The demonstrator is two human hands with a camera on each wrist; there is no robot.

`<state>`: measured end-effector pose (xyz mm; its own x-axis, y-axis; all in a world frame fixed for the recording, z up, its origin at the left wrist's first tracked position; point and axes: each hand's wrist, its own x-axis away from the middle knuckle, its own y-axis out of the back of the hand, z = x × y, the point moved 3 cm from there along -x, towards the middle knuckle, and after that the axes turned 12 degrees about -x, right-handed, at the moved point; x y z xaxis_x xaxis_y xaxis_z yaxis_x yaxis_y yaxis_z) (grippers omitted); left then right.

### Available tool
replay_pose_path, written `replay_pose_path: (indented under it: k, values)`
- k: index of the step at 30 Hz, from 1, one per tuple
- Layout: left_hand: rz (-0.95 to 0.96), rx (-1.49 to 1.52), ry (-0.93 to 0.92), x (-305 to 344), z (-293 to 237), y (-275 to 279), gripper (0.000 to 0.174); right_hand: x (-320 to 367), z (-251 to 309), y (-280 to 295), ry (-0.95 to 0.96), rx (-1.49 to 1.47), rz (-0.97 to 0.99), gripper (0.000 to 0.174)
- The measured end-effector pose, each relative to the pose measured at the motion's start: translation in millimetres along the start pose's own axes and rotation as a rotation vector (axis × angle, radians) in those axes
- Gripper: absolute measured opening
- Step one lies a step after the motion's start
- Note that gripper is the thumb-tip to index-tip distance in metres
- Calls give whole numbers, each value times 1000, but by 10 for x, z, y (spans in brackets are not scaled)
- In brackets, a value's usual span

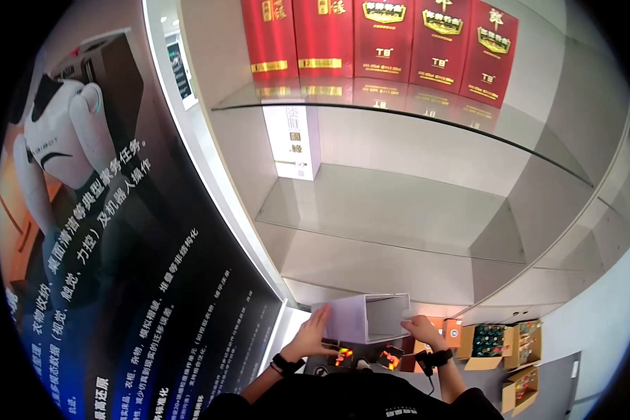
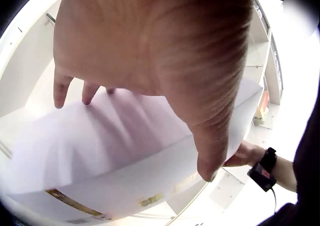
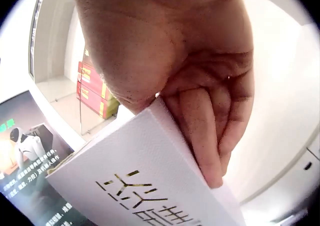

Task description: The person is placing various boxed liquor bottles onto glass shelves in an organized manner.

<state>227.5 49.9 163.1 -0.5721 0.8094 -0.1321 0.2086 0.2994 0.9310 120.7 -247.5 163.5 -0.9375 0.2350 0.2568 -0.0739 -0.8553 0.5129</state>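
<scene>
A white box point(image 1: 343, 320) is held low in front of the body, its open end facing right and its grey interior point(image 1: 388, 316) showing. My left hand point(image 1: 308, 339) lies against its closed side, fingers spread and fairly straight, thumb over the adjoining face in the left wrist view. My right hand point(image 1: 425, 332) pinches the wall at the open end between thumb and fingers. Gold characters point(image 3: 135, 191) mark the face below that hand in the right wrist view.
A glass shelf point(image 1: 392, 203) carries a tall white box point(image 1: 292, 143) at its left. Red boxes point(image 1: 383, 42) line the shelf above. To the left stands a dark printed banner point(image 1: 140, 294). Opened cartons of bottles point(image 1: 488, 341) sit on the floor at right, beside orange boxes point(image 1: 452, 333).
</scene>
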Motion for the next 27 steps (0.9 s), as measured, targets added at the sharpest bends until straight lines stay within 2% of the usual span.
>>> replay_pose_path:
  k: [2, 3, 4, 6, 8, 10, 13, 20, 22, 23, 24, 26, 27]
  values:
    - [-47, -2, -16, -99, -12, 117, 119, 59, 145, -1, -38, -116, 71, 42]
    - [-37, -97, 9, -140, -18, 231, 118, 156, 380, 23, 103, -210, 45, 41]
    - [-33, -189, 34, -187, -49, 372, 117, 188, 435, 35, 119, -220, 29, 41]
    - [-5, -250, 49, -242, -66, 528, 114, 239, 397, -8, 5, -239, 98, 42]
    - [-62, 61, -125, -257, 20, 539, 113, 200, 339, -8, 54, -172, 106, 43]
    - [-54, 46, -154, -242, 25, 560, 115, 239, 396, 3, -13, -269, 124, 45]
    - [6, 75, -131, -169, 25, 461, 115, 145, 304, 18, 39, -211, 153, 47]
    - [76, 226, 39, 162, 208, 9, 120, -98, 426, -30, 176, -65, 153, 52]
    - [54, 322, 82, 286, 323, 1, 118, -198, 461, -134, -11, -345, 244, 53]
    - [68, 581, 228, 391, 383, 95, 111, -229, 592, -221, 11, -677, 412, 50]
    - [68, 581, 237, 412, 461, 152, 111, -262, 674, -268, 8, -678, 421, 50]
    - [-66, 790, 313, 477, 600, 216, 108, -278, 795, -350, 156, -633, 428, 53]
    - [-94, 818, 342, 512, 456, 388, 104, -391, 696, -441, 195, -541, 496, 56]
